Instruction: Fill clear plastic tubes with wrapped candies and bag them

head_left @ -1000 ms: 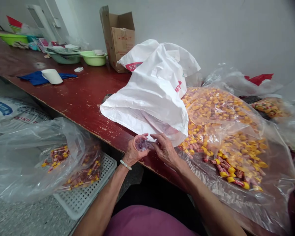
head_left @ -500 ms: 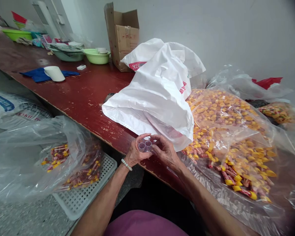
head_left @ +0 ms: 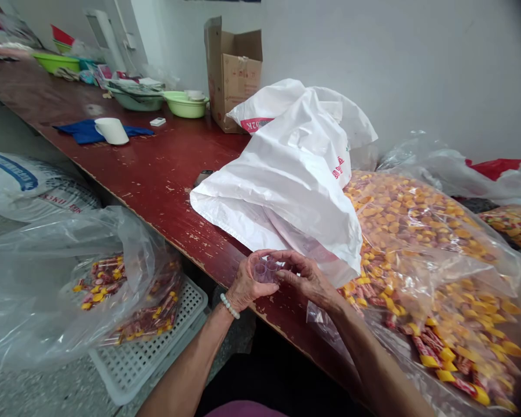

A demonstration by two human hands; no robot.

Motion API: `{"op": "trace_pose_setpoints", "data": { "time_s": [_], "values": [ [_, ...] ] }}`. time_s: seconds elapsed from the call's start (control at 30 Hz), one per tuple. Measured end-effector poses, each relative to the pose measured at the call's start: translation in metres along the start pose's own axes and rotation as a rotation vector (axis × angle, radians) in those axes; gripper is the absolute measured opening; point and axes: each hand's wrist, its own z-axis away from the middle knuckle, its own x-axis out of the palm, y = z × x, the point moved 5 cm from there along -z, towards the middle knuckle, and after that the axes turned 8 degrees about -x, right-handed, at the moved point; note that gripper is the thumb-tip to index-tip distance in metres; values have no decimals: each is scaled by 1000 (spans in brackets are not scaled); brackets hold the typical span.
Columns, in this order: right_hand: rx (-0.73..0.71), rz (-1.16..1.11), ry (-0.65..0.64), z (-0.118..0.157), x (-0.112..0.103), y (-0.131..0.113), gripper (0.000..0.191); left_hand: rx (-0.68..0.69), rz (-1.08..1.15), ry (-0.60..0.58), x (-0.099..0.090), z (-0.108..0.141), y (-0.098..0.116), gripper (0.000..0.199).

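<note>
Small clear plastic cups (head_left: 261,272) with round open rims sit between my two hands, just above the front edge of the table. My left hand (head_left: 248,284), with a beaded bracelet at its wrist, curls around them from the left. From the right, my right hand (head_left: 307,279) pinches at the cups with thumb and fingers, which partly cover them, so how many there are is hard to see. Right behind my hands lies the open mouth of a large white woven sack (head_left: 282,191).
On the right, a clear bag (head_left: 421,231) spreads over many red tubes with yellow caps. At lower left, another clear bag (head_left: 108,289) rests on a white plastic basket (head_left: 121,370). Farther back are a white mug (head_left: 113,132), a green basin (head_left: 186,105) and a cardboard box (head_left: 238,81).
The view has shifted, so the scene sits lower and farther right. My right hand's fingers have closed farther over the cups. Both hands stay by the table edge.
</note>
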Motion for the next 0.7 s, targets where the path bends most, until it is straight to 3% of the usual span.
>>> {"op": "trace_pose_setpoints", "data": {
  "time_s": [0.1, 0.2, 0.33, 0.47, 0.57, 0.7],
  "values": [
    [29, -103, -82, -11, 1, -3, 33, 13, -21, 84, -5, -1, -1, 59],
    [45, -70, 1, -42, -3, 5, 30, 34, 70, 131, -11, -3, -4, 59],
    [2, 488, 228, -104, -7, 30, 26, 14, 100, 149, -14, -5, -8, 59],
    [-44, 707, 277, -152, 7, 53, 36, 3, 29, 162, -13, -5, -5, 56],
    [-54, 764, 270, -159, 13, 56, 32, 12, -16, 163, -11, -5, -4, 54],
    [-50, 787, 287, -128, 1, 41, 30, 37, -75, 191, -12, -5, -5, 52]
  ]
}}
